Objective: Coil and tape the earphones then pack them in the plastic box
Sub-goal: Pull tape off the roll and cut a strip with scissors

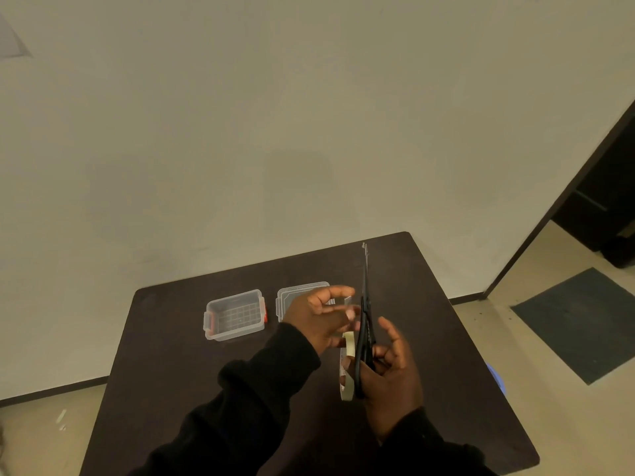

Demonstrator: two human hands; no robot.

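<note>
Bare plain room: blank wall (309,115), dark table (171,355), doorway (598,214).

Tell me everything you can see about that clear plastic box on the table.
The box is small, rectangular and see-through, with a red latch at each short end. It stands upright and open on the dark table, apparently empty, a grid pattern showing on its floor. Its lid lies apart, just right of it. No hand touches it.

lid (295,293) half hidden by hand — fingertips (350,314) blurred
</note>
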